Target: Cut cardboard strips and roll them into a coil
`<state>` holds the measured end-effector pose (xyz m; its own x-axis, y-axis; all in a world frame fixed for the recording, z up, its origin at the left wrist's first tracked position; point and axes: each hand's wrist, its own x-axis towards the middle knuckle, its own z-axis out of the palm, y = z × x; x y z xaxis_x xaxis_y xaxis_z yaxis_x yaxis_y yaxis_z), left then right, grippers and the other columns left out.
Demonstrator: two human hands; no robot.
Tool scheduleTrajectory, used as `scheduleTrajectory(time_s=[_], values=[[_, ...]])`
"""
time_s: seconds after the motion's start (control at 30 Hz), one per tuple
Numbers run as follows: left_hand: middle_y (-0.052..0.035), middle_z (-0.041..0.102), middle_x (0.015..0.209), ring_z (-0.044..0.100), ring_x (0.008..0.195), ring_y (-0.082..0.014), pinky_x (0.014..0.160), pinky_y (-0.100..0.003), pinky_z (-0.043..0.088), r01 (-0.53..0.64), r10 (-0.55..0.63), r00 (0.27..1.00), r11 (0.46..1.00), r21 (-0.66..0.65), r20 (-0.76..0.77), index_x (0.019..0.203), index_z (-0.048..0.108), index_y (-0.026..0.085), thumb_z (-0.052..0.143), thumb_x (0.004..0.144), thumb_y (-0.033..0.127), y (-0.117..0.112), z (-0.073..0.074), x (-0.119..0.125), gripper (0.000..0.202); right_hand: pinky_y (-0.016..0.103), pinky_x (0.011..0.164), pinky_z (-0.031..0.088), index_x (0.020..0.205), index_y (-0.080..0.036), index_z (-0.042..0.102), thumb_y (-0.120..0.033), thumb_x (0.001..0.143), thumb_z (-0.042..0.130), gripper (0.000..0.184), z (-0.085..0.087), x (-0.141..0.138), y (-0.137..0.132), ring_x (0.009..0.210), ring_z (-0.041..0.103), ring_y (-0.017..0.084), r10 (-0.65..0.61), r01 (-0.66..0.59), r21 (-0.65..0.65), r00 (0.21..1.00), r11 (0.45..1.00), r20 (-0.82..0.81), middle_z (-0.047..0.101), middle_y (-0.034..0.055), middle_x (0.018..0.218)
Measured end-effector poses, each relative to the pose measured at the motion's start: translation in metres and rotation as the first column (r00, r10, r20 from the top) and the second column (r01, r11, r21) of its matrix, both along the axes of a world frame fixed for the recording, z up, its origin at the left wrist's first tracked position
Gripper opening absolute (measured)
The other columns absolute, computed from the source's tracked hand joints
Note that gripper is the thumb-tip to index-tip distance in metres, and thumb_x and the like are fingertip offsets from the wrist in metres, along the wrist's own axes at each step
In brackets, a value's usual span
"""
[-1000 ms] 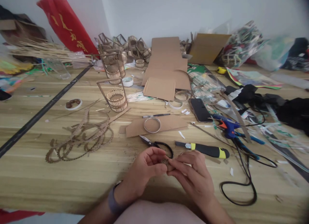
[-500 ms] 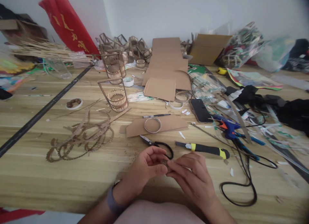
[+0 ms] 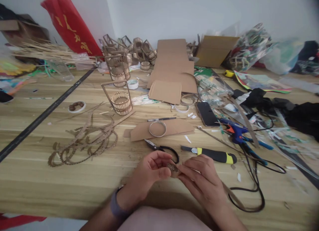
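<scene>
Near the table's front edge, my left hand (image 3: 151, 171) has its thumb and fingers closed round a small brown roll of cardboard strip (image 3: 173, 169), its coiled face turned up. My right hand (image 3: 200, 178) pinches the strip at the roll's right side. A length of brown strip (image 3: 233, 195) shows past the right hand's far side, over the black cord. Just beyond the hands lie scissors (image 3: 161, 148) with black handles, and a black and yellow utility knife (image 3: 211, 154). A thin ring (image 3: 157, 129) rests on a cardboard piece (image 3: 138, 131).
Tangled cardboard strips (image 3: 84, 144) lie left, near a small slatted bucket (image 3: 121, 103) with a tall handle. To the right are a phone (image 3: 207, 114), a blue glue gun (image 3: 235, 129) and its looping black cord (image 3: 261, 194). Cardboard sheets (image 3: 171, 65) lean at the back.
The roll now shows more clearly between my hands, which have drawn slightly apart. Brown strip has come into view to the right of my right hand.
</scene>
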<state>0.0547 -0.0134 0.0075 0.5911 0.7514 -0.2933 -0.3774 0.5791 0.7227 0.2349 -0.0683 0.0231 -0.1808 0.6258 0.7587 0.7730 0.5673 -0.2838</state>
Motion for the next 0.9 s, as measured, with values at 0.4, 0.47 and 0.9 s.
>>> scheduleTrajectory(time_s=[0.4,0.47,0.9], values=[[-0.0065,0.074,0.094,0.068,0.081,-0.0161,0.078,-0.027,0.048,0.123,-0.117,0.990,0.990,-0.074,0.082,0.104,0.074,0.016,0.095,0.055,0.040,0.0003,-0.0041,0.0002,0.059,0.039,0.079,0.049,0.121,-0.031,0.069,-0.020,0.093,0.064,0.031,-0.0026,0.0019,-0.0017,0.074,0.065,0.017,0.009,-0.009,-0.016,1.000,1.000,0.020,0.070,-0.0012,0.077],[-0.0079,0.075,0.097,0.069,0.084,-0.0178,0.080,-0.028,0.048,0.134,-0.134,0.991,0.991,-0.014,0.005,0.108,0.072,0.016,0.093,0.058,0.044,0.0029,-0.0038,-0.0021,0.060,0.038,0.077,0.049,0.121,-0.030,0.069,-0.019,0.093,0.063,0.030,-0.0011,0.0023,-0.0004,0.074,0.064,0.017,0.001,-0.001,-0.019,1.000,1.000,0.031,0.070,-0.0014,0.077],[-0.0081,0.074,0.103,0.066,0.100,-0.0236,0.090,-0.035,0.050,0.074,0.050,0.921,0.951,0.300,-0.387,0.110,0.071,0.019,0.083,0.068,0.028,-0.0045,0.0052,-0.0032,0.045,0.034,0.076,0.044,0.116,-0.028,0.070,-0.015,0.093,0.063,0.027,-0.0087,-0.0004,0.0001,0.077,0.063,0.015,-0.053,0.046,0.042,0.980,0.998,0.193,0.071,-0.0019,0.078]])
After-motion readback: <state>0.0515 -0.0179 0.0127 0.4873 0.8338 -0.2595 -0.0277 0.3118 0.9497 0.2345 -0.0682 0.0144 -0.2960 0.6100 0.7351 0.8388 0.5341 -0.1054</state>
